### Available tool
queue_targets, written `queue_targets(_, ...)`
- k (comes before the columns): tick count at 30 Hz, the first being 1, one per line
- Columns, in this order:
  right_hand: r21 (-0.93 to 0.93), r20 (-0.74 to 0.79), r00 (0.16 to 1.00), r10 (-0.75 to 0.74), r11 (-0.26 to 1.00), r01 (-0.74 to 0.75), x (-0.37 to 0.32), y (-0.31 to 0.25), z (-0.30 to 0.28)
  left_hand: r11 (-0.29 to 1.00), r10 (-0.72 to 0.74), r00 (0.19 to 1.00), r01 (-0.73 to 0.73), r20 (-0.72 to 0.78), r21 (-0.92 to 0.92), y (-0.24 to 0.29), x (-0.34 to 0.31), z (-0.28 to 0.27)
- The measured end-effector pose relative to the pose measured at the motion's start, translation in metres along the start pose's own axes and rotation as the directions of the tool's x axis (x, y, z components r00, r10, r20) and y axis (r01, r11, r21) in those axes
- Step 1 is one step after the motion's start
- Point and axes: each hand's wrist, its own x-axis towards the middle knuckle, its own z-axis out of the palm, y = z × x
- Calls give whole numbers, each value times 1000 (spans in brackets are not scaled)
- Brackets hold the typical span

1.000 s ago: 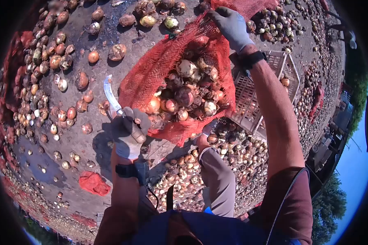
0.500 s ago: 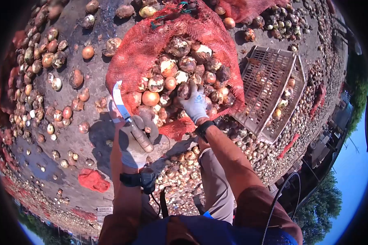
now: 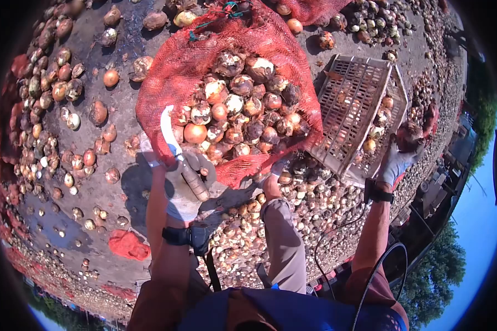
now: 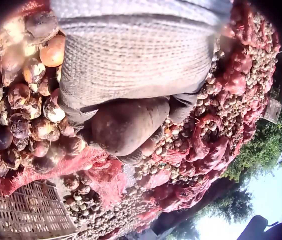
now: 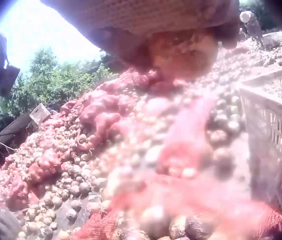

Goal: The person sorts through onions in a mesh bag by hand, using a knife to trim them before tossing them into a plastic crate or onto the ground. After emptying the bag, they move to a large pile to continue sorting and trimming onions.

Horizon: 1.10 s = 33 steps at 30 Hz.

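Observation:
In the head view my gloved left hand (image 3: 185,190) grips a knife by its brown handle (image 3: 194,181). Its curved blade (image 3: 168,126) points away from me, over the near left side of a red mesh bag (image 3: 168,71). The bag lies wide at its mouth, showing many onions (image 3: 226,105). Out to the right, past the plastic crate, my gloved right hand (image 3: 395,164) holds a large brownish onion (image 3: 410,137). The right wrist view shows that onion (image 5: 183,52) under the glove. In the left wrist view the rounded handle (image 4: 128,125) fills the curled fingers.
A slatted plastic crate (image 3: 350,105) with some onions stands tilted right of the bag. Loose onions (image 3: 61,88) cover the ground to the left, and a heap (image 3: 326,204) lies near my leg. A crumpled red mesh piece (image 3: 128,244) lies at lower left.
My right hand let go of the bag's far edge, reached among the onions inside, then swung right past the crate with an onion. The left hand keeps its grip on the knife.

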Motion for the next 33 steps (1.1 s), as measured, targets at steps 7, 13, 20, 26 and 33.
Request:
queue_targets(7,169,606,571,-554,791,588,-135,-155,95,966,250,964,-242,-91,90,34,0,13)
queue_targets(13,511,466,-44,-884,228,829,-321,-243,237,975,213,977,-213,7,65,41,-6,-8)
queue_targets(20,491,245,-270,-931,-122,863,-308,-238,278,971,238,968,-239,-81,-7,44,-9,2)
queue_targets(26,693,460,168,-872,471,546,-259,-228,184,965,260,963,-258,-74,36,46,-7,10)
queue_targets(33,100,11,977,-213,972,211,-96,-69,31,915,402,878,-392,-261,93,59,-14,-1)
